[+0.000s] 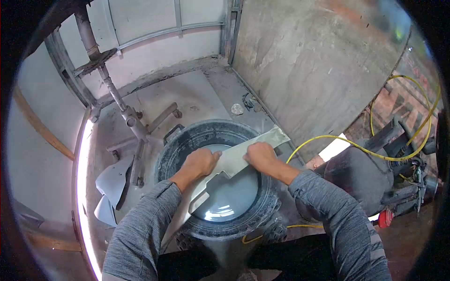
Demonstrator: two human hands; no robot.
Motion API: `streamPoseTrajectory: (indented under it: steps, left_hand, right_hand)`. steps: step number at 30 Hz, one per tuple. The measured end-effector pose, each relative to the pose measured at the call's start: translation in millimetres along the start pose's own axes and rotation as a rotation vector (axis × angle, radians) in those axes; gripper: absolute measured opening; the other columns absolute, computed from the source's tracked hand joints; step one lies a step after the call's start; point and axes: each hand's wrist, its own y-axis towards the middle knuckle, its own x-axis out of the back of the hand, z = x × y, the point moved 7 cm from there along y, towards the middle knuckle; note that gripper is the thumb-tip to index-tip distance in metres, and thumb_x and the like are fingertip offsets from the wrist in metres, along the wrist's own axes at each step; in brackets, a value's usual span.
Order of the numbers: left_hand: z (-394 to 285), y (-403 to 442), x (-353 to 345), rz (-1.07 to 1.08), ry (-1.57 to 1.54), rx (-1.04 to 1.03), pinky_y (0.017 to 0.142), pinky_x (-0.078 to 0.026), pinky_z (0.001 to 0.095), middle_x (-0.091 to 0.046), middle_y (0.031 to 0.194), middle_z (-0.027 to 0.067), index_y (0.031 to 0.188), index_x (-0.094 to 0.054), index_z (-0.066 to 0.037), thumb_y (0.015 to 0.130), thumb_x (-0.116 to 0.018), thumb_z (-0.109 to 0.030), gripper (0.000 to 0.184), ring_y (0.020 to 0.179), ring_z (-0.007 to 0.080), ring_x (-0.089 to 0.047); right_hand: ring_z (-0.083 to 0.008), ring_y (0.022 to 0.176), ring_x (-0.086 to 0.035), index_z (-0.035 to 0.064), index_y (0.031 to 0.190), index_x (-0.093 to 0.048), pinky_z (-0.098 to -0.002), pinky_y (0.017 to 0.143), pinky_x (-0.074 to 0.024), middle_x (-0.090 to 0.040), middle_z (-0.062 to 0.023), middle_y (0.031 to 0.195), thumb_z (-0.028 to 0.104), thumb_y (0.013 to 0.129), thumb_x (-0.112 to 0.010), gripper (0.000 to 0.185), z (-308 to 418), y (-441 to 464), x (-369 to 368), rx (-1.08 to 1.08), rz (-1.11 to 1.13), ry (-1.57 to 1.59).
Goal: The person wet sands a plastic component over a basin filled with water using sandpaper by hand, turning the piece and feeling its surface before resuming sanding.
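Observation:
A long, pale off-white panel (230, 161) with a notched edge slants across a round black tub (168, 152). Cloudy water (241, 192) lies in the tub, reflecting light. Gripping the panel near its middle is my left hand (200, 162), with its fingers curled. My right hand (260, 156) is closed on the panel nearer its upper right end. Whether anything small is tucked under the right fingers is hidden. The lower left end of the panel passes behind my left sleeve.
A metal stand on casters (133, 124) rises at left, beside white curved pieces (112, 180) on the floor. To the right are a dark tank (358, 175) and a yellow hose (328, 137). A large board (318, 61) leans behind the tub.

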Motion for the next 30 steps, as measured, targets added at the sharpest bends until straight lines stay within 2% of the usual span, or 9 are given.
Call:
streamPoseTrajectory:
  steps: [8,11,15,18,19,23,26,28,30]
  left_hand:
    - [5,2,-2,0.020,0.013,0.049,0.087,-0.048,0.0513,-0.065,0.096,0.0332,0.090,-0.068,0.010,0.098,-0.039,-0.051,0.068,0.096,0.0473,-0.063]
    - [8,6,-2,0.032,0.018,0.047,0.086,-0.049,0.0515,-0.065,0.096,0.0325,0.089,-0.068,0.009,0.098,-0.039,-0.053,0.069,0.096,0.0471,-0.063]
    - [2,6,4,-0.012,0.015,0.015,0.086,-0.049,0.0510,-0.065,0.095,0.0333,0.089,-0.068,0.009,0.097,-0.039,-0.054,0.070,0.096,0.0472,-0.063]
    - [2,2,7,-0.002,0.027,0.020,0.087,-0.049,0.0512,-0.065,0.095,0.0333,0.088,-0.068,0.009,0.098,-0.039,-0.053,0.069,0.096,0.0477,-0.063]
    - [3,3,5,-0.007,0.013,0.040,0.087,-0.049,0.0515,-0.065,0.094,0.0332,0.088,-0.068,0.009,0.098,-0.039,-0.052,0.068,0.096,0.0482,-0.063]
    - [5,6,6,-0.006,0.008,0.052,0.088,-0.049,0.0518,-0.065,0.095,0.0332,0.088,-0.069,0.009,0.098,-0.039,-0.052,0.068,0.096,0.0486,-0.062]
    - [6,1,10,-0.014,0.031,0.024,0.087,-0.049,0.0518,-0.065,0.094,0.0333,0.089,-0.068,0.009,0.098,-0.038,-0.052,0.068,0.095,0.0485,-0.063]
    - [5,2,11,-0.023,0.023,0.040,0.087,-0.049,0.0524,-0.065,0.095,0.0333,0.089,-0.068,0.009,0.099,-0.038,-0.051,0.068,0.095,0.0485,-0.063]
    - [6,5,11,-0.009,0.020,0.050,0.086,-0.049,0.0531,-0.065,0.095,0.0336,0.090,-0.068,0.009,0.099,-0.038,-0.051,0.068,0.094,0.0486,-0.063]
  right_hand:
    - [-0.0399,0.072,-0.066,0.0024,0.073,-0.070,-0.0491,0.069,-0.0521,-0.067,-0.0216,0.076,0.029,0.079,-0.068,0.028,-4,1,0,-0.062,0.007,0.004]
    - [-0.0393,0.078,-0.068,0.0001,0.080,-0.071,-0.0484,0.073,-0.0536,-0.069,-0.0234,0.081,0.026,0.078,-0.070,0.026,11,-8,1,-0.059,0.129,0.029]
    - [-0.0396,0.072,-0.066,0.0018,0.071,-0.070,-0.0500,0.068,-0.0507,-0.065,-0.0221,0.070,0.029,0.079,-0.071,0.028,5,-6,8,0.007,-0.049,0.052]
    - [-0.0395,0.072,-0.066,0.0013,0.071,-0.070,-0.0497,0.068,-0.0509,-0.066,-0.0213,0.071,0.030,0.080,-0.071,0.030,16,-12,2,0.053,0.002,0.084]
    - [-0.0394,0.072,-0.066,0.0017,0.072,-0.070,-0.0489,0.068,-0.0515,-0.067,-0.0200,0.073,0.031,0.080,-0.070,0.030,6,-6,0,-0.048,0.051,0.043]
    - [-0.0394,0.072,-0.067,0.0021,0.073,-0.071,-0.0482,0.069,-0.0521,-0.067,-0.0201,0.073,0.030,0.081,-0.070,0.029,1,-6,5,-0.060,0.009,0.007]
    - [-0.0394,0.076,-0.068,0.0005,0.078,-0.072,-0.0485,0.072,-0.0532,-0.068,-0.0234,0.078,0.024,0.076,-0.068,0.024,11,-4,7,-0.053,0.063,0.078]
    - [-0.0389,0.076,-0.068,0.0010,0.079,-0.072,-0.0480,0.072,-0.0535,-0.069,-0.0227,0.078,0.024,0.076,-0.068,0.024,-2,4,7,-0.123,0.039,0.044]
    - [-0.0398,0.072,-0.067,-0.0008,0.075,-0.071,-0.0489,0.067,-0.0520,-0.067,-0.0229,0.074,0.031,0.080,-0.069,0.032,4,3,1,-0.074,0.005,0.029]
